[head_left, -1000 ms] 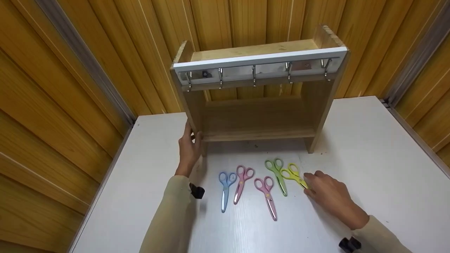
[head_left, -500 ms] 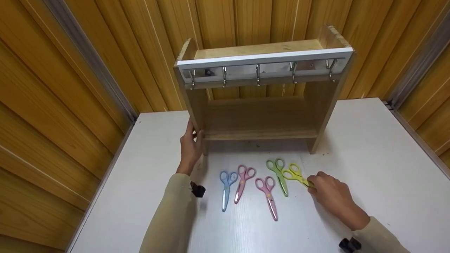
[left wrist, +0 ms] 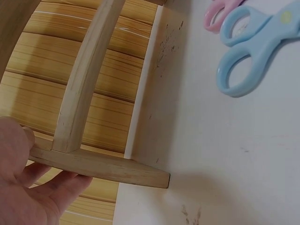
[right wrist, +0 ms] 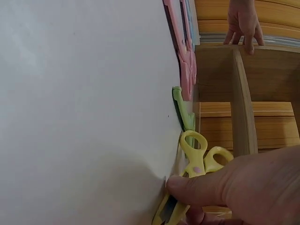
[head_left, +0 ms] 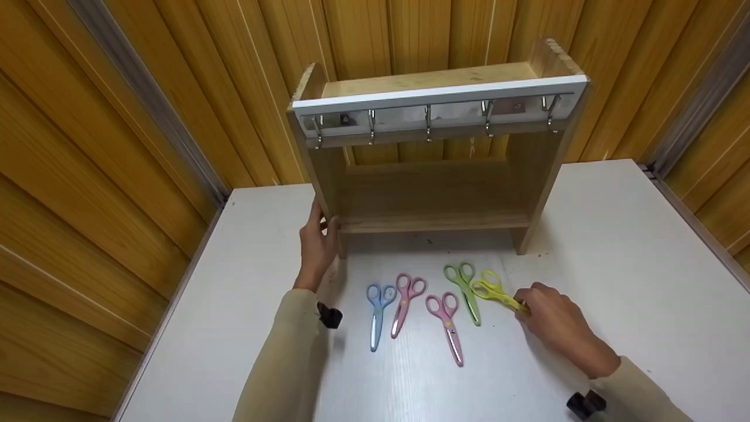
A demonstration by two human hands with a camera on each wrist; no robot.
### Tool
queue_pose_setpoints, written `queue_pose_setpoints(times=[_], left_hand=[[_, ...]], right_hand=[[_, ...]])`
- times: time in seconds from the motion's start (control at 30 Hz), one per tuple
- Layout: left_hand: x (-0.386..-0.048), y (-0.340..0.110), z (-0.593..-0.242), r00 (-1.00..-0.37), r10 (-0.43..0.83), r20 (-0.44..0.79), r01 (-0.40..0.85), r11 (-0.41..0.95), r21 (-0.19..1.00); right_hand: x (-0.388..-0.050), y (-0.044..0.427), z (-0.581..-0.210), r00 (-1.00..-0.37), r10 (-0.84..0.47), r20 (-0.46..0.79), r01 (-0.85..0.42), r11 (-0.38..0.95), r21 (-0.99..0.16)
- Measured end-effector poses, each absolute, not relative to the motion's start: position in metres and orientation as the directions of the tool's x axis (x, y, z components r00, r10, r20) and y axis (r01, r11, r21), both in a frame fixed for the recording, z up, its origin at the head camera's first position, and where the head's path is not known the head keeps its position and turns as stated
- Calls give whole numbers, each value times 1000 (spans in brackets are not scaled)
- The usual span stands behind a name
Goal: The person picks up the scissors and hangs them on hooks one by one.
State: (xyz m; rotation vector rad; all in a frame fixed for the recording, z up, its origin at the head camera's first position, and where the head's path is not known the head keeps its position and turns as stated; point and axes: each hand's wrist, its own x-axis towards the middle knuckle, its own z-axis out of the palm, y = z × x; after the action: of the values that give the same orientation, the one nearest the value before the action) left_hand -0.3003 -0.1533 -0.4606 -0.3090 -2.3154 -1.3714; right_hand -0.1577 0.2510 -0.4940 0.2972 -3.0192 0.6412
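My left hand (head_left: 316, 252) grips the left side panel of a wooden rack (head_left: 433, 225) near its lower shelf. In the left wrist view the fingers (left wrist: 70, 187) curl under that side panel (left wrist: 108, 166), with the thumb on the near side. With my right hand (head_left: 559, 328) I pinch yellow scissors (head_left: 497, 295) by their blades. Their handles point away from the hand, beside green scissors (head_left: 467, 293) on the table. In the right wrist view the thumb (right wrist: 187, 187) lies across the yellow scissors' blades, which are partly hidden.
Blue scissors (head_left: 376, 316), one pair of pink scissors (head_left: 402, 308) and another pair of pink scissors (head_left: 448, 325) lie on the white table (head_left: 633, 264). A white rail with several metal hooks (head_left: 428, 124) runs along the rack's upper front. Wood-panelled walls (head_left: 176, 58) stand behind and beside.
My right hand has shifted slightly right and now pinches the yellow scissors, whose blade end looks slightly raised and turned. The left hand keeps its grip on the rack.
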Motion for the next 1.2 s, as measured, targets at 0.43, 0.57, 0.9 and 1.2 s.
queue_pose_setpoints(times=[0.43,0.57,0.9,1.2], left_hand=[[-303,-153,-462,-902,-44,429,355,490,796],[-302,-153,-461,-901,-49,430,353,492,796],[-300,-154,-461,-912,-47,408,332,500,799],[-300,-155,-462,-892,-40,450,369,510,777]], right_hand=[[-163,270,-473,-967,-188,172,-236,912,-334],[-167,276,-461,-962,-179,208,-244,903,-353],[-178,290,-430,-883,-171,438,-343,870,-353],[-185,294,-408,-800,-120,587,-418,814,-403]])
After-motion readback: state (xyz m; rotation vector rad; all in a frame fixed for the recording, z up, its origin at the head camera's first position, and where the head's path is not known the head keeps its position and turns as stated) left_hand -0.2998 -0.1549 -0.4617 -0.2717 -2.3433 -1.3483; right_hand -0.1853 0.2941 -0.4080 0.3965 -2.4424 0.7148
